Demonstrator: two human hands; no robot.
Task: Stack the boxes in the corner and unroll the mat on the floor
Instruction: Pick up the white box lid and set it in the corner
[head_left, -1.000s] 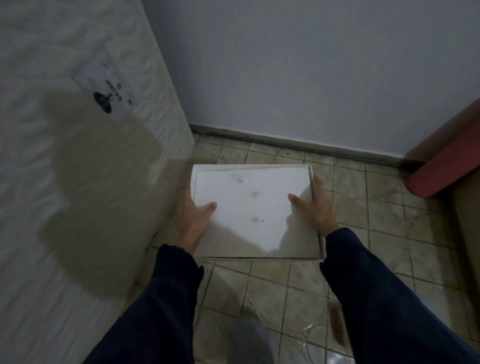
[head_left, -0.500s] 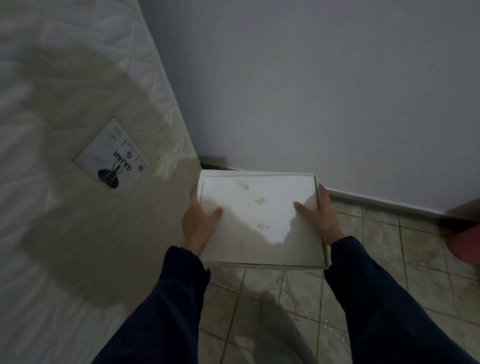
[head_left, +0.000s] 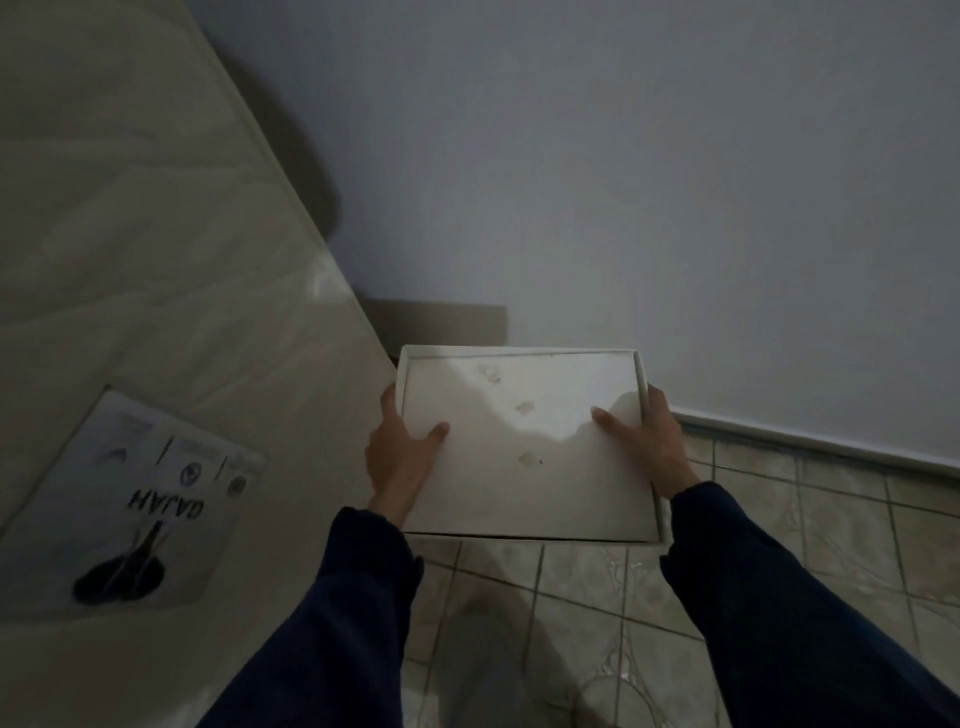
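Observation:
A flat white box (head_left: 524, 447) with a few faint smudges on its top is held level above the tiled floor, close to the corner. My left hand (head_left: 400, 457) grips its left edge, thumb on top. On the opposite edge my right hand (head_left: 644, 441) holds it the same way. Behind the white box, a brown cardboard box (head_left: 441, 322) stands against the wall in the corner, only its upper part showing. No mat is in view.
A pale mattress (head_left: 156, 286) leans on the left, bearing a label (head_left: 150, 499) printed GAJAH. A grey wall (head_left: 623, 182) with a baseboard (head_left: 810, 441) closes the far side. Beige floor tiles (head_left: 779, 519) spread to the right and below.
The white box has stayed in both hands while moving toward the corner. The view has tilted up and left, and the brown box has come into sight behind it.

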